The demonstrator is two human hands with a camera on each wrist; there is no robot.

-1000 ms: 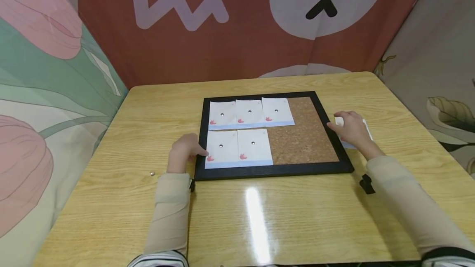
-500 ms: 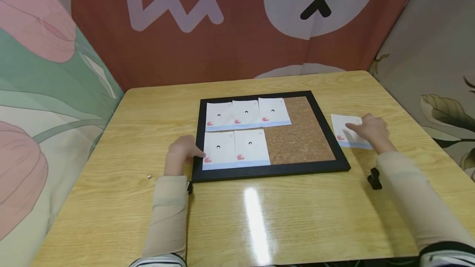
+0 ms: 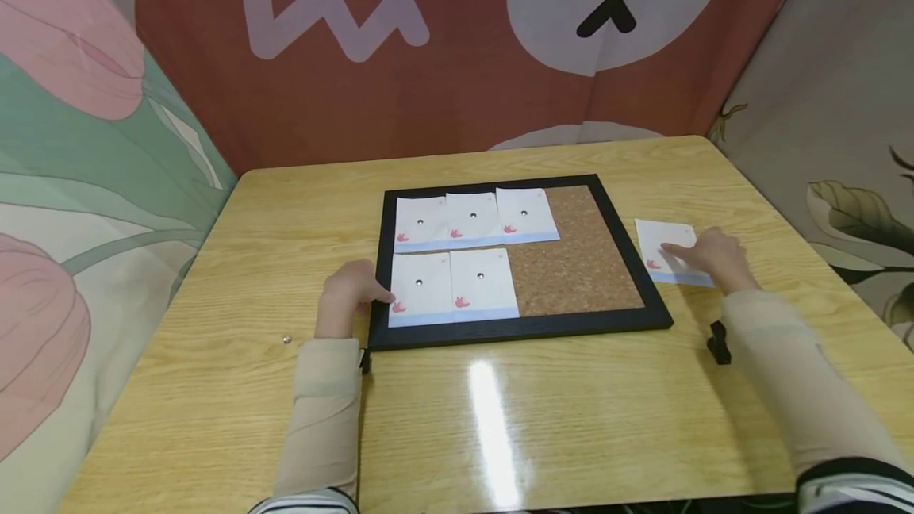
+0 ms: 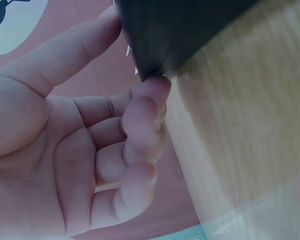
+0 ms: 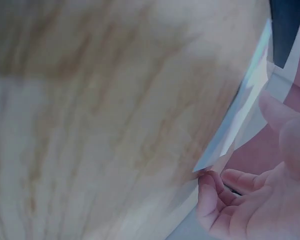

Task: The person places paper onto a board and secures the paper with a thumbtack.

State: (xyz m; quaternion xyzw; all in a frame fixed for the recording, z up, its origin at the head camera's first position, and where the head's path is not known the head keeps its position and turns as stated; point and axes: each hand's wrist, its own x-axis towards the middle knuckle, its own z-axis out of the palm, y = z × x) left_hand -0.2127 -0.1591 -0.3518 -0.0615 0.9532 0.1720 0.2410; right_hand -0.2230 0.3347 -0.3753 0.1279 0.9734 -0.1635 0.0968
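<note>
A black-framed cork board (image 3: 571, 276) lies on the table with several white note sheets pinned to it, each with a pink print and a blue lower band. My left hand (image 3: 347, 296) grips the left side of the frame; in the left wrist view the thumb lies on the black frame (image 4: 190, 30) and curled fingertips meet its lower edge. Right of the board lies a loose white note sheet (image 3: 660, 236). My right hand (image 3: 717, 258) holds its right side, thumb on top and curled fingers at the edge. In the right wrist view those fingertips meet the corner of the sheet (image 5: 240, 115).
A small silver pushpin (image 3: 287, 339) lies on the table left of the board. The wooden table (image 3: 428, 435) reaches a patterned cloth backdrop (image 3: 357, 113) behind and at both sides. Bare cork shows at the board's right part.
My right hand has moved right, from the loose sheet's left part to its right edge, uncovering most of it. My left hand has stayed on the frame. The head view has shifted slightly.
</note>
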